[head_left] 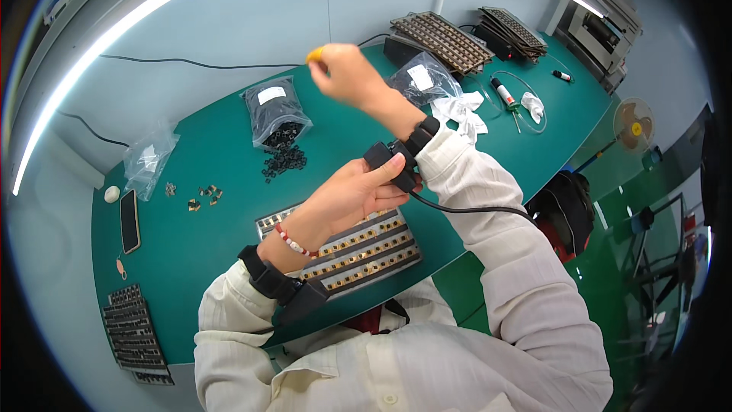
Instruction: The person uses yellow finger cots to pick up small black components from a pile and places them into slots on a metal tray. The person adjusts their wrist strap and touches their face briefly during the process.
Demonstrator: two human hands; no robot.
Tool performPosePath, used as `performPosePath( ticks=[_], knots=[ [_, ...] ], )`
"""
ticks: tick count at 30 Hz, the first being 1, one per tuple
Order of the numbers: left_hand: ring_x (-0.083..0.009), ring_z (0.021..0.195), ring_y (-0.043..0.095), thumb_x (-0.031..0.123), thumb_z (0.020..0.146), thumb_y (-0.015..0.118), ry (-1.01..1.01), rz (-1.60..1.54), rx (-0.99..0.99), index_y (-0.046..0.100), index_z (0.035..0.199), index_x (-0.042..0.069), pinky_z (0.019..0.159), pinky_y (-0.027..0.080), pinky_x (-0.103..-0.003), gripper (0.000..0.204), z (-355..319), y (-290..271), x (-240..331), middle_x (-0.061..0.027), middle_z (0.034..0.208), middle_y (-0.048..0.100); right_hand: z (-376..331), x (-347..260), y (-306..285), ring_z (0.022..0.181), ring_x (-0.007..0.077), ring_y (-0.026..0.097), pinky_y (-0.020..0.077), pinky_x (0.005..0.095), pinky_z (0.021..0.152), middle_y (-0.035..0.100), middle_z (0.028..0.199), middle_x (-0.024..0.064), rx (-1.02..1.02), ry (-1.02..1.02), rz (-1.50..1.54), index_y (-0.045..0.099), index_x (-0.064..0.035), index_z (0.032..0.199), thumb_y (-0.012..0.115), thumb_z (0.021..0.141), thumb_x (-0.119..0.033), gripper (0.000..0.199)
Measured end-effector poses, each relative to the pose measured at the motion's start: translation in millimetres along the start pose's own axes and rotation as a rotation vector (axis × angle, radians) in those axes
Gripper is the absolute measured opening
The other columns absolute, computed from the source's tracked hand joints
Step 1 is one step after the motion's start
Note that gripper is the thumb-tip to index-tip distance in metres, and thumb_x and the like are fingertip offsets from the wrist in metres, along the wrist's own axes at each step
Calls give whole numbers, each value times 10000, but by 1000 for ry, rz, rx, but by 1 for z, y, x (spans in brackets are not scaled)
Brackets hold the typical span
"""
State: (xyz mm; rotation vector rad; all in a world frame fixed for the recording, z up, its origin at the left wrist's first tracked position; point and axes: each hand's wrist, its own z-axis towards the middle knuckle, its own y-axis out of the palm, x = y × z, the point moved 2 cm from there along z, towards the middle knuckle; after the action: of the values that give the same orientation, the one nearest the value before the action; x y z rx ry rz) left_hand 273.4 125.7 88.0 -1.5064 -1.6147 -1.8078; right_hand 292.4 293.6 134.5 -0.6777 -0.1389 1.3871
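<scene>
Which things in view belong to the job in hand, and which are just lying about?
In the job:
black wrist unit, held in the left grip
black strap on the right wrist
black cable
likely the tray of small gold-coloured pieces, below the left grip

Probably just lying about:
phone
crumpled white tissue
dark bag on the floor

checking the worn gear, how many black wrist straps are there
2: the left-wrist strap and the right-wrist strap, the latter by the black module that the left hand holds. No others show.
</scene>
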Motion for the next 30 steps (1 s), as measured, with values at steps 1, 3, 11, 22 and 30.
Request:
performPosePath(
  ticks=[1, 3, 11, 22, 30],
  knots=[
    [-232, 1147, 608, 359, 990, 601, -44, 2, -15, 465, 1321, -11, 962, 507, -351, 515, 0, 0, -2, -141, 1268, 584, -7, 4, 2, 772, 353, 675, 533, 403, 704, 679, 829, 211, -139, 12, -56, 720, 10, 931, 638, 836, -108, 173],
    [-236, 1175, 579, 356, 968, 640, -120, -6, -15, 444, 1344, -11, 960, 499, -358, 561, -8, -8, -7, -144, 1287, 560, -11, -1, 1, 789, 390, 659, 533, 438, 728, 671, 825, 221, -68, 46, -16, 713, 9, 870, 625, 823, -125, 168],
    [-285, 1078, 625, 211, 941, 646, 326, -145, 612, 564, 1182, 23, 896, 547, -400, 316, -64, -117, 74, -186, 1150, 610, -43, -41, -63, 639, 231, 693, 534, 310, 613, 707, 752, 185, -370, 324, 86, 724, 57, 942, 666, 863, -148, 227],
    [-273, 1008, 510, 94, 877, 638, 658, -593, 859, 543, 1072, -41, 862, 522, -363, 255, -101, -161, 120, -198, 1156, 435, -52, -192, 22, 782, 283, 687, 542, 333, 750, 705, 962, 177, -659, 119, 554, 571, 50, 1198, 791, 831, -320, 566],
    [-213, 887, 533, 88, 885, 594, 982, -632, 1143, 401, 1194, 1, 738, 522, -358, 375, -112, -167, 133, -140, 1063, 472, -68, -204, 41, 842, 198, 680, 529, 302, 728, 701, 971, 209, -740, 564, 798, 388, 114, 1264, 794, 833, -381, 772]
  ],
)
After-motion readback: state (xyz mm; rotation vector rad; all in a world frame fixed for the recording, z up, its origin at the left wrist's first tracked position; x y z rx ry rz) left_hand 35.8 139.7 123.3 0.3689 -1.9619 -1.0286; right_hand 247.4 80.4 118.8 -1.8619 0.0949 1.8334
